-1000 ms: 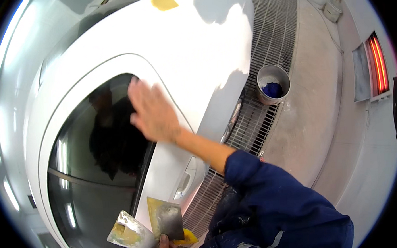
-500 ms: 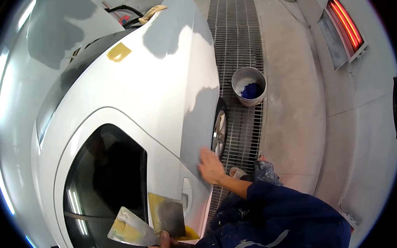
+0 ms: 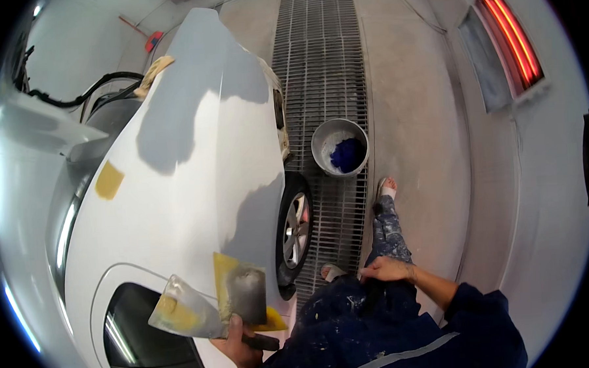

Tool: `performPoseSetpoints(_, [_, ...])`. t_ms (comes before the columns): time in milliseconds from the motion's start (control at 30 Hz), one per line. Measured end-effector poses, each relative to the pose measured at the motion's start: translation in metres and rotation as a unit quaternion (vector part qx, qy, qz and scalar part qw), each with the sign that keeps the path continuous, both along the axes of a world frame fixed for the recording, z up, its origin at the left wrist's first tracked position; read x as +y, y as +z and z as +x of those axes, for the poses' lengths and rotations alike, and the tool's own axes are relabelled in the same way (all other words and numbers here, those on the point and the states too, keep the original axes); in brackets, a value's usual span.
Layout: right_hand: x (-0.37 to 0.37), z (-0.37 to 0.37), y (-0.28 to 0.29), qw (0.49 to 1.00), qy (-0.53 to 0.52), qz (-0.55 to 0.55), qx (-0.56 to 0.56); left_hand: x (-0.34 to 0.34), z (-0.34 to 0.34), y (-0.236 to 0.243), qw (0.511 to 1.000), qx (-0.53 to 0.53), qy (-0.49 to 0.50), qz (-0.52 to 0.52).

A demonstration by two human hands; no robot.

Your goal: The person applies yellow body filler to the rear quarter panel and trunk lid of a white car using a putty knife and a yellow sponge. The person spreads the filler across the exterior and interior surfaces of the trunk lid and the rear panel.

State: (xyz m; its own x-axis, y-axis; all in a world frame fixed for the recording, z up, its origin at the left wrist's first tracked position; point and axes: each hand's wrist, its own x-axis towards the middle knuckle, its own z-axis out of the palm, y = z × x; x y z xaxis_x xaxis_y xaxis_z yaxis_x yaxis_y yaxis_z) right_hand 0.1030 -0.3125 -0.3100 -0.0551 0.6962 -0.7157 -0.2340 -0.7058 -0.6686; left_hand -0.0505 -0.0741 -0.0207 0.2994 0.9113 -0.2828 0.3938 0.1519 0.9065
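Note:
My left hand (image 3: 238, 347) is closed round a putty knife (image 3: 190, 313) with a dark handle, its pale blade smeared yellow. The same hand holds a flat spreader (image 3: 247, 294), yellow along its edges with a dark grey middle. A piece of yellow shows below it; whether it is a separate spreader I cannot tell. These tools are above the white car's (image 3: 178, 222) rear side. My right hand (image 3: 387, 270) is in front of my dark blue clothing, its fingers curled together; anything in them is hidden. Grey patches and one yellow patch (image 3: 109, 180) mark the car's body.
A bucket (image 3: 340, 148) with something dark blue inside stands on the floor grating (image 3: 318, 51), beyond the car's wheel (image 3: 294, 230). My sandalled feet are beside the grating. A glowing red heater panel (image 3: 512, 39) is on the right wall. A tan cloth (image 3: 153, 75) lies on the car's far edge.
My right hand has left the grey panel above the wheel and moved right to my clothing. My view has shifted along the car; my left hand still holds the same tools.

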Motion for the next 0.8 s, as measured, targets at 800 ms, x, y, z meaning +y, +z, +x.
performPoseSetpoints(800, [0.16,0.39,0.113,0.832,-0.47,0.224,0.19,0.006,0.312,-0.14,0.987,-0.052,0.025,-0.149])
